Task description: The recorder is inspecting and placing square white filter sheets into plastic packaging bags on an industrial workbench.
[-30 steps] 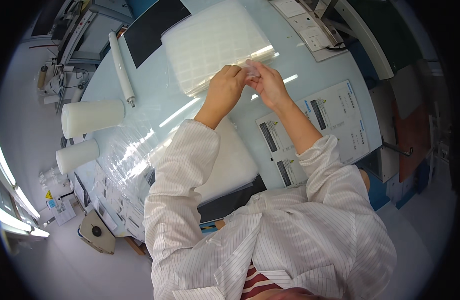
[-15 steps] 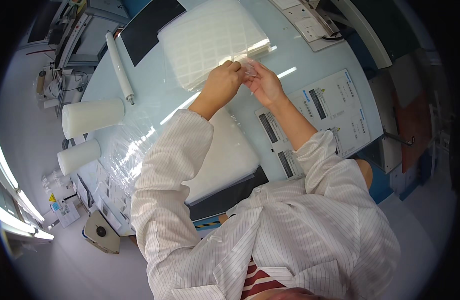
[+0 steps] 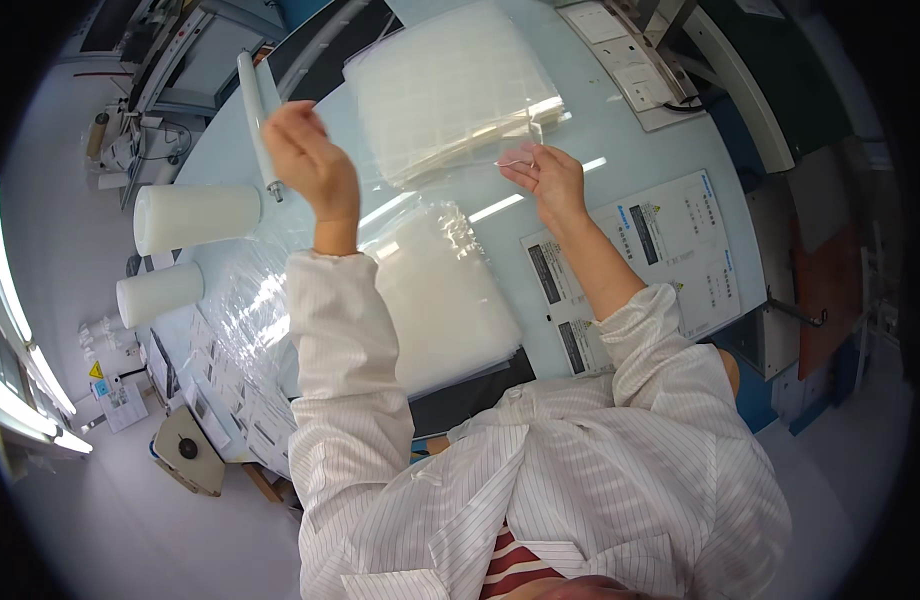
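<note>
- Clear film [image 3: 517, 162] is pinched between the thumb and fingers of my right hand [image 3: 550, 183], upper centre of the frame, just beside the lower edge of a pale stack [image 3: 445, 95].
- My left hand [image 3: 315, 165] is at the upper left, blurred — fingers bent, and I cannot tell whether they close on anything.
- Partly behind it is a white rod [image 3: 253, 105]; I cannot tell if I touch it.
- Two white rolls [image 3: 200, 218] are at left, near crumpled wrap [image 3: 242, 300].
- A second stack [image 3: 442, 310] lies mid-frame — printed sheets [image 3: 670, 235] at right.
</note>
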